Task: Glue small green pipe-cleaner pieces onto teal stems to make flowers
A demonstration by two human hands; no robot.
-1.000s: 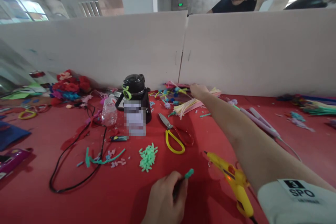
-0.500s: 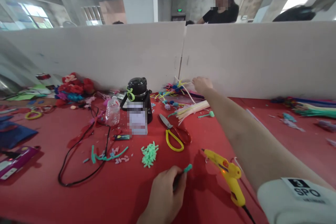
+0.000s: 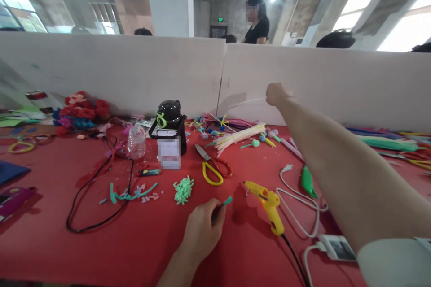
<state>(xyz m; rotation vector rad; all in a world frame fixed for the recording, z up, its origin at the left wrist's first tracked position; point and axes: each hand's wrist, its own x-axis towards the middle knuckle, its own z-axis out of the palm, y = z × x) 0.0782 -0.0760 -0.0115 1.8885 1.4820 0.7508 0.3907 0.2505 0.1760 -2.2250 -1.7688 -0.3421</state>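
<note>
My left hand (image 3: 204, 224) is closed near the front of the red table, with the fuzzy tip of a teal pipe cleaner (image 3: 228, 201) sticking out past the fingers. My arm stretches far forward to my right hand (image 3: 276, 93), a closed fist in front of the white partition. From that fist a thin white pipe cleaner (image 3: 248, 101) points left, slightly blurred. Below it lies a bundle of cream pipe cleaners (image 3: 240, 138). A pile of short light green pieces (image 3: 183, 189) sits left of my left hand. A yellow glue gun (image 3: 266, 199) lies to its right.
Scissors (image 3: 213, 173) lie open mid-table. Behind them stand a black bottle (image 3: 170, 112), a phone (image 3: 169, 152) and a plastic bottle (image 3: 136, 140). A black cable (image 3: 69, 215) loops at left, a white cable (image 3: 318, 215) at right. Beyond the partition (image 3: 134, 67) stands a person (image 3: 259, 29).
My right hand has moved up and right, away from the cream bundle, with the white pipe cleaner in it. My left hand keeps its grip. The view has turned slightly right.
</note>
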